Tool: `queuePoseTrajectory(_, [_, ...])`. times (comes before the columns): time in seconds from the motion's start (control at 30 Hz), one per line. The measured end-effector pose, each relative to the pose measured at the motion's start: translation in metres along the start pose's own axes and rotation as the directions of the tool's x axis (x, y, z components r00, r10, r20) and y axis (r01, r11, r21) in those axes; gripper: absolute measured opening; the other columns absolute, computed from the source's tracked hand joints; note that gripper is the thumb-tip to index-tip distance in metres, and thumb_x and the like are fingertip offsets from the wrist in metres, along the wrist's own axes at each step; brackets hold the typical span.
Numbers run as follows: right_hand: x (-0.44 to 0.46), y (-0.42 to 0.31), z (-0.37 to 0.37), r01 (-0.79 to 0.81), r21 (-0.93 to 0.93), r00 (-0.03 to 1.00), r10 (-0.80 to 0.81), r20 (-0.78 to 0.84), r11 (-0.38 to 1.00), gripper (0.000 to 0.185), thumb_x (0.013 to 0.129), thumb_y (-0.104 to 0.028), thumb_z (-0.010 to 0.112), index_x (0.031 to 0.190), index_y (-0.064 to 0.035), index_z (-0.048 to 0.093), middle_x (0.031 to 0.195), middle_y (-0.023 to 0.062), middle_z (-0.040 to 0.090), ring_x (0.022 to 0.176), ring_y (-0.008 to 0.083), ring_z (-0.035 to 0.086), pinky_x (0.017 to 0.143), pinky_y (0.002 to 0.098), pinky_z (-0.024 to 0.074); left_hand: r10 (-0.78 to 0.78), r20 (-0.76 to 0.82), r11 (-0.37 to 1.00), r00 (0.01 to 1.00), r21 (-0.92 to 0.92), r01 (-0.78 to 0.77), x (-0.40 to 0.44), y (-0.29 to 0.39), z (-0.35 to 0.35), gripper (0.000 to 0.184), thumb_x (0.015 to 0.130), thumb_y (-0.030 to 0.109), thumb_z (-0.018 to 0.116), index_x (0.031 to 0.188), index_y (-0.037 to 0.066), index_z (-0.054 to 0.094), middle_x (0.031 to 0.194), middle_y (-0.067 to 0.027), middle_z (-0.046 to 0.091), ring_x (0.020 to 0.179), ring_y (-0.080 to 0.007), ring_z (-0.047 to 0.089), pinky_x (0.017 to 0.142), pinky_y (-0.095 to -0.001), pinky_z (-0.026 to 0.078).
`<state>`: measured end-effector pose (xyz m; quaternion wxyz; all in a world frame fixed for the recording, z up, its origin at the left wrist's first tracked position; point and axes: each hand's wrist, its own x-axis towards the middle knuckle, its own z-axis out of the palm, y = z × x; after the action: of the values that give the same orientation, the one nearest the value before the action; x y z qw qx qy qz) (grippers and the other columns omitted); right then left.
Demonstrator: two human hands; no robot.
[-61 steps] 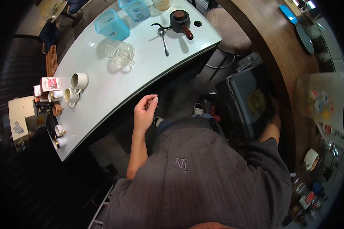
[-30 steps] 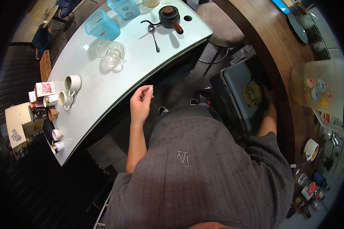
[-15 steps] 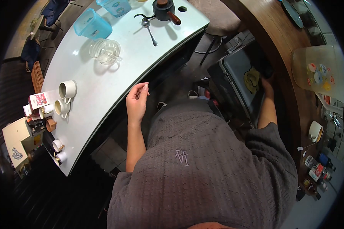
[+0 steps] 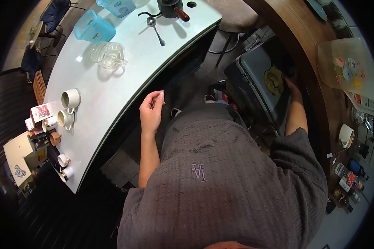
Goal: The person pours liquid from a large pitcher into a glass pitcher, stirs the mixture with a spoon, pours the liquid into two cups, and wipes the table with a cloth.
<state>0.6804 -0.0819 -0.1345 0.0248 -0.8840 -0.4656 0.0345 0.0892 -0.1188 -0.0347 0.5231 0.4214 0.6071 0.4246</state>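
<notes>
My left hand hangs in the air beside the front edge of the white counter. Its fingers are bent in and the thumb lies against them, with nothing visible between. My right hand reaches into the dark space below the curved wooden counter, over a dark grey box-like unit with a metal-trimmed edge. Shadow hides its fingers, so their grip cannot be made out. Next to that hand, on the grey surface, lies a crumpled olive-yellow cloth.
On the white counter are blue plastic containers, a glass jar, a spoon, a dark pot and several cups. The wooden counter holds a clear tub, a mug and bottles. A stool stands behind.
The view has shifted slightly, so the counter items sit a little further left. My right hand has moved slightly beside the cloth. My left hand keeps the same pose.
</notes>
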Motion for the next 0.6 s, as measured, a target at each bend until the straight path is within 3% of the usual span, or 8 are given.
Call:
queuePoseTrajectory(0.27, [0.007, 0.008, 0.006, 0.058, 0.011, 0.998, -0.059, 0.035, 0.998, 0.109, 0.066, -0.072, 0.062, 0.150, -0.0194, 0.015, 0.152, 0.0183, 0.021, 0.140, 0.0380, 0.019, 0.112, 0.0480, 0.0198, -0.020, -0.006, 1.000, 1.000, 0.007, 0.020, -0.009, -0.005, 0.003, 0.016, 0.091, 0.012, 0.060, 0.101, 0.000, 0.064, 0.076, 0.0027, 0.058, 0.066, -0.0019, 0.049, 0.058, -0.0164, 0.037])
queuePoseTrajectory(0.33, [0.008, 0.011, 0.011, 0.093, 0.112, 0.996, -0.094, 0.003, 0.989, 0.107, 0.067, -0.070, 0.063, 0.149, -0.0184, 0.018, 0.152, 0.0184, 0.022, 0.140, 0.0374, 0.019, 0.112, 0.0475, 0.0198, -0.017, -0.009, 1.000, 1.000, 0.002, 0.017, -0.011, -0.008, 0.005, 0.016, 0.091, 0.012, 0.060, 0.101, 0.000, 0.064, 0.076, 0.0028, 0.058, 0.067, -0.0020, 0.049, 0.058, -0.0165, 0.037])
queuePoseTrajectory(0.6, [0.009, 0.010, 0.007, 0.076, 0.005, 0.997, -0.076, 0.031, 0.997, 0.106, 0.067, -0.070, 0.063, 0.149, -0.0181, 0.019, 0.152, 0.0192, 0.022, 0.140, 0.0378, 0.018, 0.112, 0.0472, 0.0195, -0.015, -0.025, 1.000, 1.000, -0.005, 0.015, -0.016, -0.008, 0.007, 0.015, 0.091, 0.011, 0.060, 0.101, 0.000, 0.064, 0.077, 0.0025, 0.058, 0.067, -0.0025, 0.050, 0.060, -0.0167, 0.038])
